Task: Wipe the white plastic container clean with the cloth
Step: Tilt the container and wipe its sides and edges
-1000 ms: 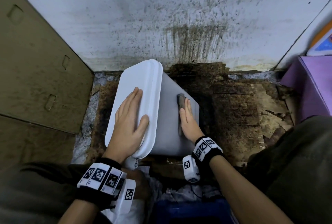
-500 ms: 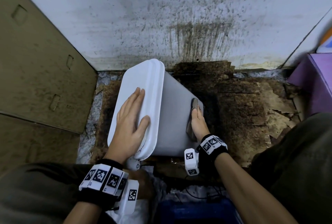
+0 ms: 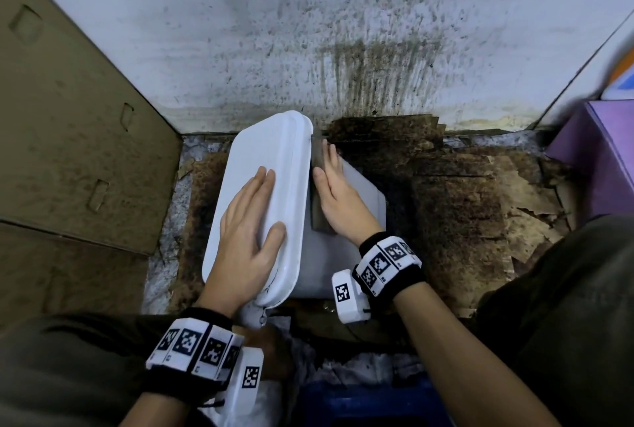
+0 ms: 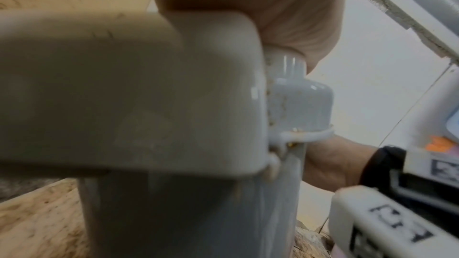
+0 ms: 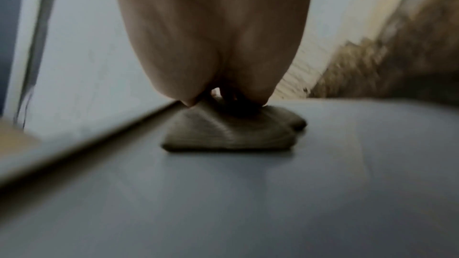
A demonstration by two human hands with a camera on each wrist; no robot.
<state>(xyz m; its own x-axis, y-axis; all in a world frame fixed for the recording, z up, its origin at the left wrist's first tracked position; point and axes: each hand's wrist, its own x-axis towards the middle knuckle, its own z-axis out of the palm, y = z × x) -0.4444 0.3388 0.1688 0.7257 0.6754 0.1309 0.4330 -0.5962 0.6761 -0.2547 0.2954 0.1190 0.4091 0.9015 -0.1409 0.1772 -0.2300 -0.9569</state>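
The white plastic container lies on its side on the floor, its white lid facing up and left. My left hand lies flat on the lid with straight fingers, the thumb over the lid's right rim. My right hand presses a folded grey-brown cloth flat against the container's upward side wall, right beside the lid's rim. In the right wrist view the cloth sits under my palm on the grey wall. The left wrist view shows the lid's corner and a hinge or cap close up.
A stained white wall stands just behind the container. Flattened cardboard leans at the left. Dirty, torn cardboard covers the floor to the right. A purple box sits at the far right. My knees frame the bottom corners.
My right hand has slid the cloth from the container's right edge up and left to the wall beside the lid's rim. The left hand has stayed on the lid.
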